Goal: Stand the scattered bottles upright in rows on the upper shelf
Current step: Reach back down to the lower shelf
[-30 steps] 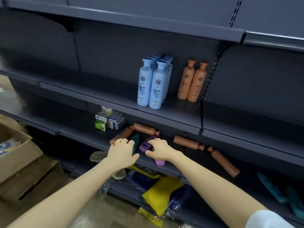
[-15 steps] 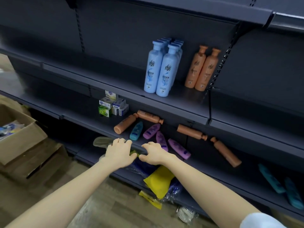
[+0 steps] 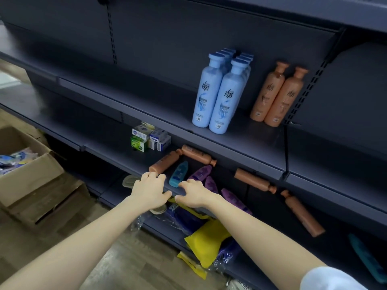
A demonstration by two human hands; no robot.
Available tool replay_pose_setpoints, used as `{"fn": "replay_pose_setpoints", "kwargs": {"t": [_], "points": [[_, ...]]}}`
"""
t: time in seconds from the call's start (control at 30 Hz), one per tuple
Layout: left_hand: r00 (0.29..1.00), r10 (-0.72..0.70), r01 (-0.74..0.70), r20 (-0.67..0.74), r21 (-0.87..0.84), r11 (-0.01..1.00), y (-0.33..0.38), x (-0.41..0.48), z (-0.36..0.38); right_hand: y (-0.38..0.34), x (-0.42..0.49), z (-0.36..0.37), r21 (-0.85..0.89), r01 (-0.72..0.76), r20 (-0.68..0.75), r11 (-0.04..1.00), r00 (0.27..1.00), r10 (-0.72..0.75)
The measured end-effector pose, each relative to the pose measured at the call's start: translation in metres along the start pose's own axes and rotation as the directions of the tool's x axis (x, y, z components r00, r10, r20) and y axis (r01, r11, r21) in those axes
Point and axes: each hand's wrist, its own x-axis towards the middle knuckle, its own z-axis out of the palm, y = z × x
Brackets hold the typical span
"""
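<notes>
Your dark grey metal upper shelf (image 3: 240, 139) carries upright pale blue bottles (image 3: 211, 95) and orange bottles (image 3: 276, 97); the lower shelf (image 3: 125, 155) holds toppled brown bottles (image 3: 254, 180), purple bottles (image 3: 200, 173), small boxes (image 3: 149, 138).

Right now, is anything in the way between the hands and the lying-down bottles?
Nothing visible. The left hand and right hand sit at the shelf edge; the teal bottle and purple bottle lie just beyond them.

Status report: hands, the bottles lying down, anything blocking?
Left hand, right hand both empty at shelf edge. Four orange bottles lying flat. Small teal bottle nearest the fingers.
</notes>
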Motion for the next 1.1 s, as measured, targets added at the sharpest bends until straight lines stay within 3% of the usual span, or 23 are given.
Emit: {"fn": "replay_pose_setpoints", "kwargs": {"t": [0.5, 1.1], "points": [[0.998, -0.033, 0.033, -0.044, -0.004, 0.999, 0.012, 0.057, -0.018, 0.023, 0.055, -0.037, -0.033, 0.039, 0.031, 0.999, 0.999, -0.038], [0.997, -0.075, 0.075, -0.004, -0.007, 0.997, 0.011, 0.103, -0.022, 0.033, 0.089, -0.059, -0.046, 0.062, 0.07, 0.997, 0.996, -0.059]]}}
